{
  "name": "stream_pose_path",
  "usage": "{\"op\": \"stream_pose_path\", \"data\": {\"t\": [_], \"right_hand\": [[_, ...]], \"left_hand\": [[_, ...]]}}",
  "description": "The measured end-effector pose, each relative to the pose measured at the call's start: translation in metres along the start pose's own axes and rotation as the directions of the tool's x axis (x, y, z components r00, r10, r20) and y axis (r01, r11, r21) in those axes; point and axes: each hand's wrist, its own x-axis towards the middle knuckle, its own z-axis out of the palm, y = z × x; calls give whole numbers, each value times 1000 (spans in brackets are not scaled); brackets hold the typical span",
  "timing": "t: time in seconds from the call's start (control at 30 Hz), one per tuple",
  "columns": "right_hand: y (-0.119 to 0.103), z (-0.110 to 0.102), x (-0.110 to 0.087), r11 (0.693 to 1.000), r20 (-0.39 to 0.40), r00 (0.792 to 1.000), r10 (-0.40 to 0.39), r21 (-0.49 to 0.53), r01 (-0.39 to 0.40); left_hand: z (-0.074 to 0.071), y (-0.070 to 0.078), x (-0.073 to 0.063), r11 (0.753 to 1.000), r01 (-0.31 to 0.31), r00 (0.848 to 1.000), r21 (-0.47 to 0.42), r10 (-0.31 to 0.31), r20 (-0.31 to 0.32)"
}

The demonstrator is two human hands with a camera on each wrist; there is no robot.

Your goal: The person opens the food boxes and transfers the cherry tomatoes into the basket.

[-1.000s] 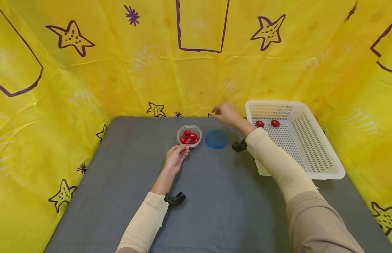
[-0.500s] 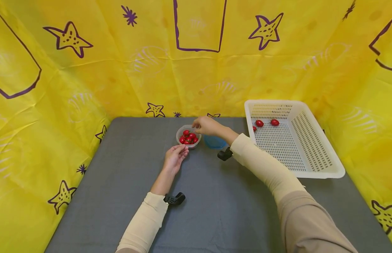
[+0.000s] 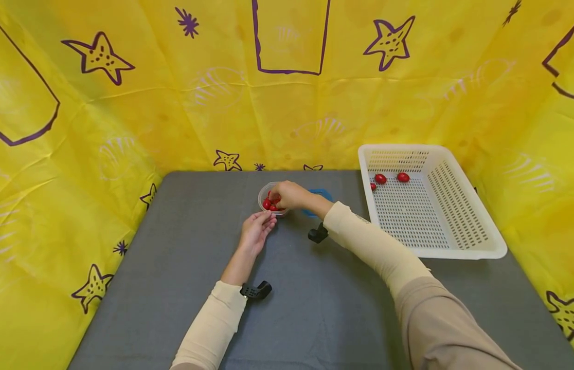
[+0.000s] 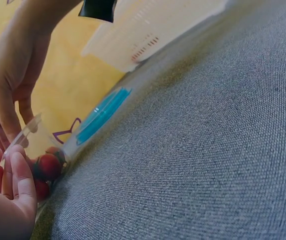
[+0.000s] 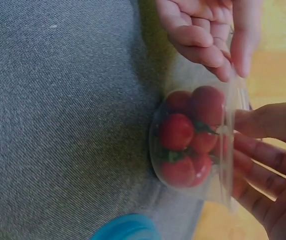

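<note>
A small clear plastic container (image 3: 262,193) holds several red cherry tomatoes (image 3: 267,204), some with green stems. My left hand (image 3: 254,232) pinches the container's near rim between thumb and fingers. Over the container's mouth, my right hand (image 3: 290,196) reaches in with fingers down among the tomatoes, hiding part of them in the head view. In the right wrist view, the right thumb and fairly straight fingers (image 5: 263,155) stand apart at the mouth, fingertips partly behind the clear wall. A blue lid (image 3: 323,193) lies right of the container, partly under the right forearm.
A white perforated plastic basket (image 3: 453,253) stands at the right of the grey table (image 3: 176,231), with a few cherry tomatoes (image 3: 403,177) in its far left part. Yellow patterned cloth (image 3: 287,123) rises behind the table and at both sides.
My right hand has moved left and down, from above the lid's far side into the container. The left hand stays at the rim. A third tomato in the basket has come into sight.
</note>
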Motion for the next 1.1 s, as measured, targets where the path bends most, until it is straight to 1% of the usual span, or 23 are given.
{"op": "stream_pose_path", "data": {"t": [0.07, 0.27, 0.43, 0.6, 0.7, 0.93, 1.1], "right_hand": [[0, 2, 2, 1000, -1, 1000, -3, 7, 3], [2, 7, 5, 998, -5, 998, -57, 16, 57], [4, 10, 6, 995, -9, 995, -95, 42, 96], [6, 10, 8, 989, -16, 989, -145, 33, 145], [6, 10, 9, 988, -16, 988, -151, 36, 151], [8, 12, 11, 991, 8, 993, -118, 65, 117], [9, 13, 11, 990, 9, 992, -128, 62, 127]], "left_hand": [[0, 0, 1, 1000, -2, 1000, 2, 2, -5], [0, 1, 1, 1000, 0, 1000, -1, 0, -17], [0, 1, 1, 1000, 4, 1000, 3, -4, -13], [1, 3, 0, 1000, -3, 1000, 5, 3, -5], [1, 3, 1, 1000, -13, 1000, 2, 13, -2], [0, 2, 0, 1000, -9, 1000, -4, 9, -6], [0, 2, 0, 1000, -8, 1000, -8, 8, -5]]}}
